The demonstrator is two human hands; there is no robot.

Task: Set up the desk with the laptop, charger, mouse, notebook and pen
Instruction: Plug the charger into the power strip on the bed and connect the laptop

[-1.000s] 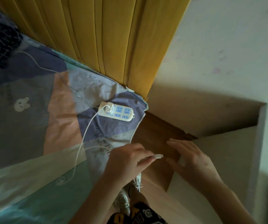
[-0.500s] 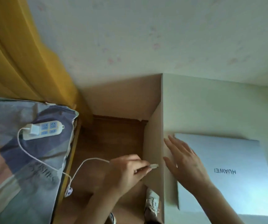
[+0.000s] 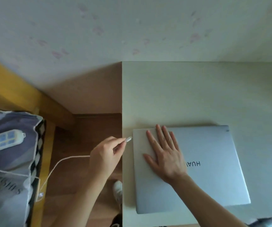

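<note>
A closed silver laptop (image 3: 214, 169) lies on the pale desk (image 3: 189, 95), near its left edge. My right hand (image 3: 164, 154) rests flat on the lid, fingers spread. Pinched in my left hand (image 3: 105, 154) is the plug of the white charger cable (image 3: 128, 139), its tip right at the laptop's left side. The cable (image 3: 61, 163) trails down and left to the bed, where the charger block sits in a white power strip (image 3: 2, 141). No mouse, notebook or pen is in view.
A bed with a patterned sheet (image 3: 9, 169) and wooden frame stands at the left. A gap of wooden floor (image 3: 83, 136) separates it from the desk. A yellow curtain (image 3: 4, 84) hangs at the left; the wall is behind. A white shoe (image 3: 118, 190) shows below.
The view has swung right from the bed to the desk. My left hand has carried the cable plug up to the laptop's left side, and my right hand now lies flat on the lid.
</note>
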